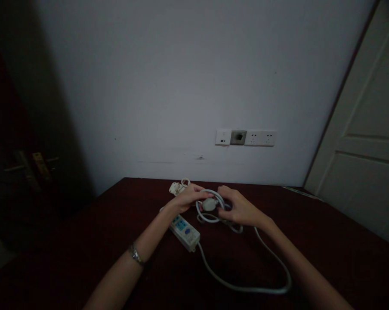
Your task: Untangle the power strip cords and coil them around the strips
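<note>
**Power strip, cord, plug: status**

Power strip: white, long, blue markings on top, lying flat on the dark table, set at an angle.
Cord: pale grey, leaves the strip's near end, runs a wide loop over the table, then rises into small coils.
Plug: pale, rounded, at the coils, held between left hand and right hand.

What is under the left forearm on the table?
A white power strip lies on the table; its near end with blue sockets shows, the far end is hidden by the wrist. The left hand and right hand hold its coiled cable.
</note>
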`<state>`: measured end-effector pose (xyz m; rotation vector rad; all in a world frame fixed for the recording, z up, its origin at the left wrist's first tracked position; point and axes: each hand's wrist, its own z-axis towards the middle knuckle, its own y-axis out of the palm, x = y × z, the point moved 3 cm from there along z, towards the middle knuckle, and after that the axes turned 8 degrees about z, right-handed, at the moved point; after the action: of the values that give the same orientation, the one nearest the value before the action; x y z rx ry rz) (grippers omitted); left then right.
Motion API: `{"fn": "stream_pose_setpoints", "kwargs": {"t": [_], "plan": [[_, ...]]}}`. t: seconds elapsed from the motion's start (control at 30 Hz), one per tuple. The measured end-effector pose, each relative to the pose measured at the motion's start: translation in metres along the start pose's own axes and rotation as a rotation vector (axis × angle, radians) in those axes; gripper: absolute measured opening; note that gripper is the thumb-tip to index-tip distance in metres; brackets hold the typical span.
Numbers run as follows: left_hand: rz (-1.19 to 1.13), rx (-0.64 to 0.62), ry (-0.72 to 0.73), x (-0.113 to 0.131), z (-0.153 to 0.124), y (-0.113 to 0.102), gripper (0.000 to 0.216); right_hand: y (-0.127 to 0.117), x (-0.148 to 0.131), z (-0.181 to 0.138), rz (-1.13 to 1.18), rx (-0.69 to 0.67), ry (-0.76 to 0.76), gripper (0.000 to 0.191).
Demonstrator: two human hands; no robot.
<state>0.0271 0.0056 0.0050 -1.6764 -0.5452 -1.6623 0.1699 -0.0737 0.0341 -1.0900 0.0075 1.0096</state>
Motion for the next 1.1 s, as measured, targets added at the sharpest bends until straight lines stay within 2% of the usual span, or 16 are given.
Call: {"fn": "stream_pose_setpoints", "kwargs": {"t": [0.13,0.27,0.43,0.57,0.7,0.83,1.0,1.1], "plan": [[-0.025,-0.021,-0.042,0.001,-0.001,0.000,0.037,-0.002,0.004,0.000,-0.028,0.067,0.032,0.023],[-0.080,-0.010,-0.039,0.001,-0.001,0.001,0.037,-0.005,0.005,-0.001,-0.140,0.108,-0.061,0.034],[-0.167,0.020,-0.024,-0.002,0.001,-0.002,0.037,-0.005,0.003,-0.003,-0.216,0.139,-0.203,0.020],[-0.180,0.025,-0.001,-0.003,0.003,-0.002,0.035,-0.005,0.005,-0.003,-0.207,0.288,-0.259,0.014],[-0.209,0.052,0.034,0.000,0.004,0.000,0.034,-0.004,0.008,-0.002,-0.069,0.380,-0.234,0.011],[-0.301,0.105,0.026,-0.001,0.005,0.001,0.033,-0.003,0.010,0.000,0.191,0.463,-0.190,0.007],[-0.381,0.039,0.073,-0.002,0.005,0.010,0.042,0.001,0.019,0.001,0.499,0.637,-0.050,0.011],[-0.322,0.001,0.059,-0.002,0.002,0.019,0.039,0.003,0.022,0.000,0.561,0.733,-0.002,0.013]]}}
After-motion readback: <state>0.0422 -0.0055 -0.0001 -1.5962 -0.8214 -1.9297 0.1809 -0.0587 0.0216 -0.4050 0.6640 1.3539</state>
